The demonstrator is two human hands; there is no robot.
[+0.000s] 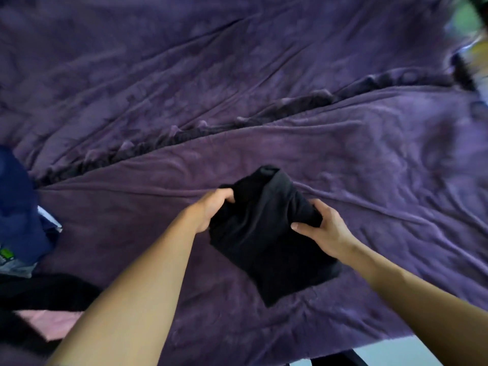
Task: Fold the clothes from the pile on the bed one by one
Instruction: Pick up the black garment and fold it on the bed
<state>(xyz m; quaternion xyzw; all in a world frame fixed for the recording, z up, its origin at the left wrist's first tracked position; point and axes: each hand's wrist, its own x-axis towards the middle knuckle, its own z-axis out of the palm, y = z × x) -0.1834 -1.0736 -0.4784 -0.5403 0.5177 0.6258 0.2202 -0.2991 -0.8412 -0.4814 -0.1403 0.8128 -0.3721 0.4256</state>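
Black folded garment (266, 233): centre of frame, on the purple bed cover (343, 159).
Left hand (211, 207): fingers curled over its upper left edge.
Right hand (324, 228): thumb and fingers pinching its right edge.
Clothes pile (18, 207): left edge.

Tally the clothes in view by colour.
Black: 2, the folded garment and the pile garment
Navy: 1, the navy garment
Pink: 1, the pink garment
Total: 4. A grey piece at the left edge is too unclear to count.

One wide-angle view from the head — facing forward and down, close above the bed (343, 143).
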